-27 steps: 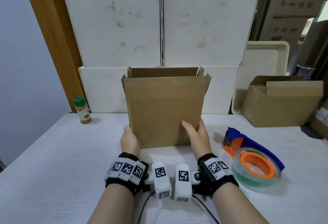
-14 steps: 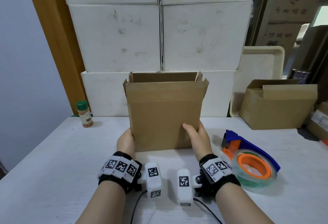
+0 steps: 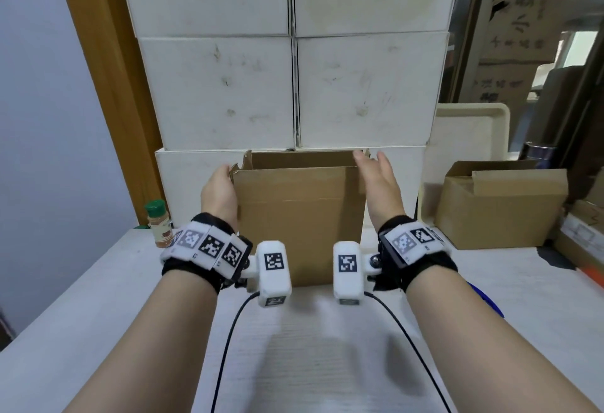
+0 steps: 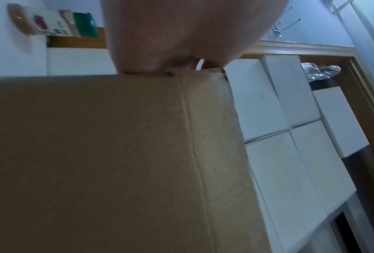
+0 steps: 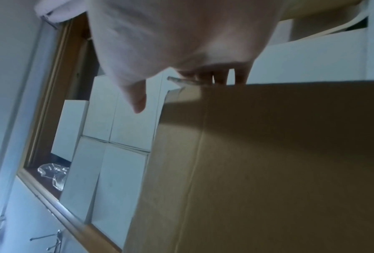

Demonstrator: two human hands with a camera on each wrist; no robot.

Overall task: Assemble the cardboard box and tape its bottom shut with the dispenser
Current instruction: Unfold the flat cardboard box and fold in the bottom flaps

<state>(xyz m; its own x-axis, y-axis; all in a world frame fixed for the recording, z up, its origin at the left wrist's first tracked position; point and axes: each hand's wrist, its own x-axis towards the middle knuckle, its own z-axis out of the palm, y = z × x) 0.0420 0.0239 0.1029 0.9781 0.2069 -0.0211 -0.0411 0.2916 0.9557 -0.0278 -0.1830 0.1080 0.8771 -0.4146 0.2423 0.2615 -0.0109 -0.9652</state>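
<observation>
A brown cardboard box point(image 3: 300, 223) stands upright on the white table point(image 3: 98, 314), its top flaps up. My left hand point(image 3: 218, 190) lies against the box's upper left corner. In the left wrist view, the left hand's point(image 4: 181, 34) fingers disappear behind the box point(image 4: 116, 154) edge. My right hand point(image 3: 379, 177) is at the upper right corner with fingers straight. In the right wrist view, the right hand's point(image 5: 181, 34) fingertips touch the top flap of the box point(image 5: 268, 154) and the thumb is apart. Only a blue sliver of the tape dispenser point(image 3: 487, 298) shows behind my right forearm.
Stacked white boxes point(image 3: 294, 85) rise right behind the box. A green-capped spice bottle point(image 3: 159, 223) stands at the back left. A second cardboard box point(image 3: 500, 203) and a cream tray point(image 3: 470, 138) stand at the back right. Two cables point(image 3: 228, 347) trail from my wrists.
Both hands have gone up from the box's lower corners to its top corners. The box stays standing in the same spot.
</observation>
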